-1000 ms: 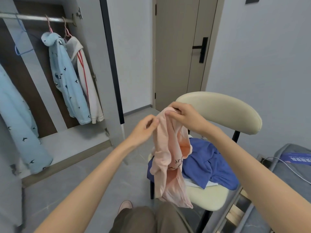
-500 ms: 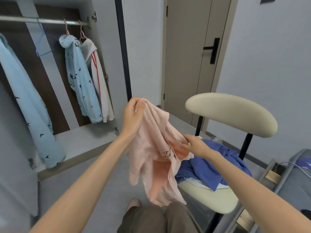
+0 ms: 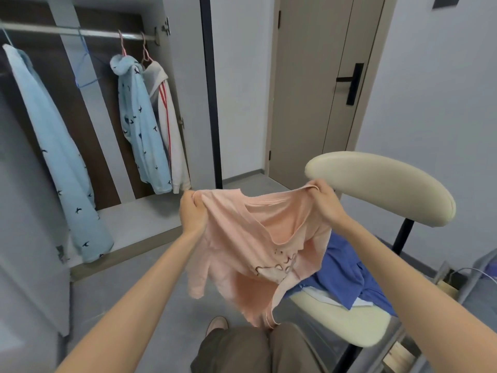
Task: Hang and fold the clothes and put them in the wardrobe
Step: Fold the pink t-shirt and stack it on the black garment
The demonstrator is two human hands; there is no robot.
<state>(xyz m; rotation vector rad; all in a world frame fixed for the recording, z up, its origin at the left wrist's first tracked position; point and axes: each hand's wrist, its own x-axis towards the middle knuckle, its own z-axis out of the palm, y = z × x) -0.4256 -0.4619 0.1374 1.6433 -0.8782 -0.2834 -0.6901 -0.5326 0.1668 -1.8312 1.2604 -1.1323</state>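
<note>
A pink T-shirt [image 3: 250, 246] with a dark print hangs spread between my hands, in front of the chair. My left hand [image 3: 192, 211] grips its left top edge and my right hand [image 3: 324, 201] grips its right top edge. A blue garment [image 3: 347, 275] lies crumpled on the cream chair seat [image 3: 341, 327], over something white. The open wardrobe [image 3: 134, 219] is at the left, its rail [image 3: 67, 32] carrying a light blue bird-print garment [image 3: 53, 146], a second bird-print hoodie [image 3: 139, 122], a white red-striped jacket [image 3: 168, 125] and an empty blue hanger [image 3: 86, 68].
The chair's cream backrest [image 3: 382, 184] rises right behind my right hand. A closed door [image 3: 314, 90] with a black handle is straight ahead. Grey floor [image 3: 150, 281] lies between me and the wardrobe. My legs and one shoe [image 3: 216, 324] show at the bottom.
My right hand moved up from the shirt's middle to its top edge. My hands drew apart, and the bunched shirt now hangs spread between them.
</note>
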